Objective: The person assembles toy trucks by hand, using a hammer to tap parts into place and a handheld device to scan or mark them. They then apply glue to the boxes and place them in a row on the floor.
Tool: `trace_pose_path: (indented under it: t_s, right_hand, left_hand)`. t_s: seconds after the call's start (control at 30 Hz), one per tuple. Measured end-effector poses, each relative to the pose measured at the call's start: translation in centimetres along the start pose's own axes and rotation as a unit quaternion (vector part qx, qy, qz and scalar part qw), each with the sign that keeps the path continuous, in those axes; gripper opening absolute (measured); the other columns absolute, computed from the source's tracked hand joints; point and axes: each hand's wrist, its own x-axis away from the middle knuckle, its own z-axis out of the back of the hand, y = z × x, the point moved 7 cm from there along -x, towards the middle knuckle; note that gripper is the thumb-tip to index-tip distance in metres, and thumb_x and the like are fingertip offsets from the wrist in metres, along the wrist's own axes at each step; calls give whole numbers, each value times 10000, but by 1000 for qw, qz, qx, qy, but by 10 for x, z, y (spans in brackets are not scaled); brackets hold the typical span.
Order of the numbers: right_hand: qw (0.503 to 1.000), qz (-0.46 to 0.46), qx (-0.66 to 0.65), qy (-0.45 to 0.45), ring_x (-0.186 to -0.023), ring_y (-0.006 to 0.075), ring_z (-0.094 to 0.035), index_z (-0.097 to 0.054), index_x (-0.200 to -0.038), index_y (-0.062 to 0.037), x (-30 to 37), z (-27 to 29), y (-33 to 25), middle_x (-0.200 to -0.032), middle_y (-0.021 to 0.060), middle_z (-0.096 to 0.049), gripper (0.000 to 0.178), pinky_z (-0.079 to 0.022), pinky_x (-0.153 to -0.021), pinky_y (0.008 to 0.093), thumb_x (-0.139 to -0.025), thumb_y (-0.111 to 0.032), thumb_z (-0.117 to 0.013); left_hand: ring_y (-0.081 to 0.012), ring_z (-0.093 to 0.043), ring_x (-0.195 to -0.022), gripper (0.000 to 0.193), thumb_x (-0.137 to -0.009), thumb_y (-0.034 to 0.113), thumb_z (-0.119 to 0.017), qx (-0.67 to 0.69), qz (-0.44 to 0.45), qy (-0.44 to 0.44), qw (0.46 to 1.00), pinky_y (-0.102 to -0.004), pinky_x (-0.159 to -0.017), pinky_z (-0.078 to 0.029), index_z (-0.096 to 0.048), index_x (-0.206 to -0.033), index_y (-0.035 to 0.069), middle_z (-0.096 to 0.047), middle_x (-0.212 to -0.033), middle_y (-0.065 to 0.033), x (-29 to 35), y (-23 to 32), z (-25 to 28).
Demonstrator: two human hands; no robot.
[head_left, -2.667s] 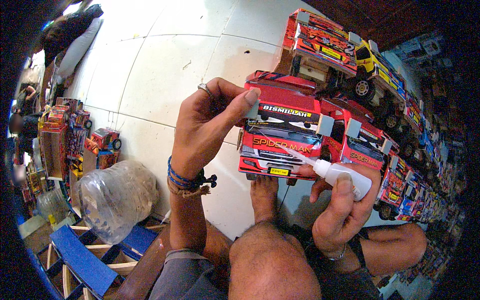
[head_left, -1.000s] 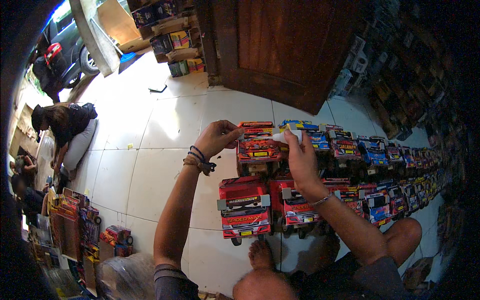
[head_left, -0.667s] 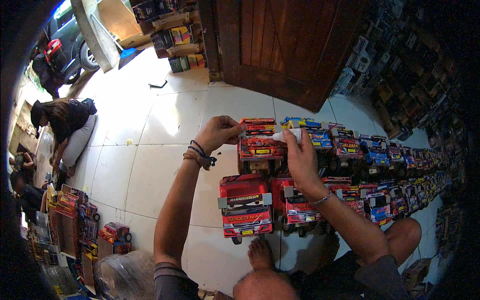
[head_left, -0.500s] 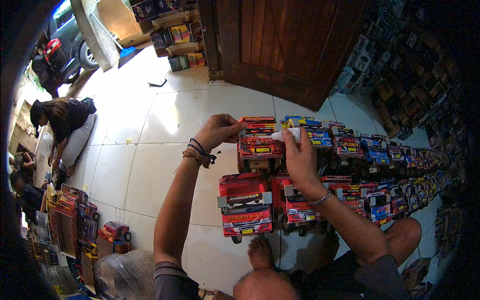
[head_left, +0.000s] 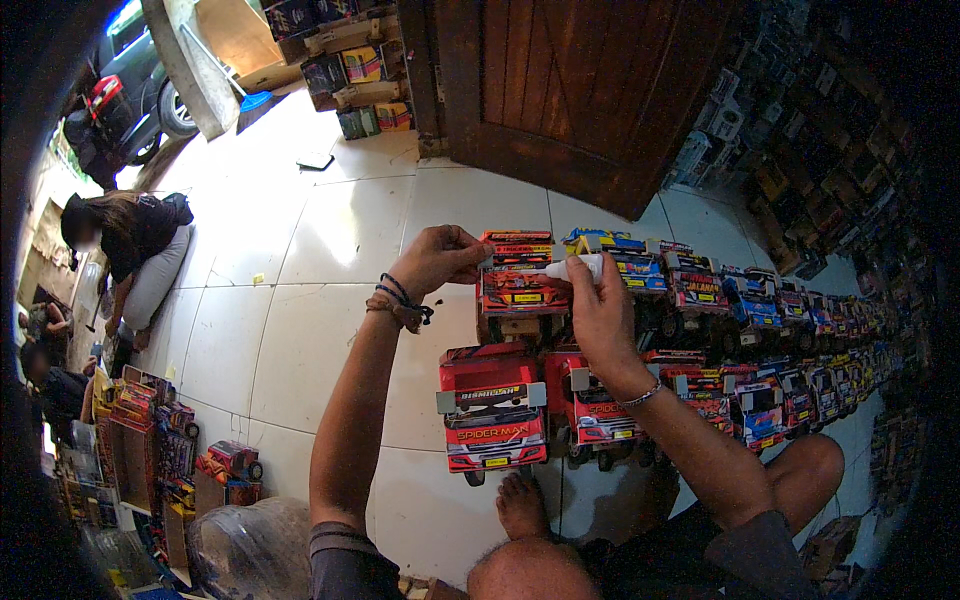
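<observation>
1. The left hand (head_left: 440, 262) was pinched shut on the top front edge of a red toy truck (head_left: 520, 292), which stood on the tiled floor (head_left: 330, 330) just right of that hand.
2. The right hand (head_left: 598, 310) gripped a white glue bottle (head_left: 568, 268), nozzle toward the left fingertips — a hard squeeze could have glued skin.
3. Trucks crowded beside the right wrist — a slip might have toppled them.

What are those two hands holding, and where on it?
The right hand holds a small white glue bottle by its body, nozzle toward a red toy truck. The left hand pinches that truck's top left edge.
</observation>
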Motion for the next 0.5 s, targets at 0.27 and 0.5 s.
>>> trace_pose_path:
  t_s: [0.27,0.5]
  right_hand:
    - [999,-30,12,-8,-932,170,-643,-570,-1112,7,3,1,-5,-990,118,-681,332,-507,-838,341,-1050,-313,-508]
    - [1000,-14,-15,-1,-936,170,-642,-559,-1132,3,-2,2,4,-981,111,-676,320,-505,-834,337,-1051,-303,-514]
  left_hand:
    - [-127,-668,-738,351,-910,346,-744,6,1,0,1000,-280,-726,-591,-680,-968,5,-693,-858,-56,0,0,0]
    - [-120,-689,-746,358,-911,302,-744,10,10,-8,1000,-255,-721,-617,-656,-1007,-31,-704,-878,-93,-2,-1,0]
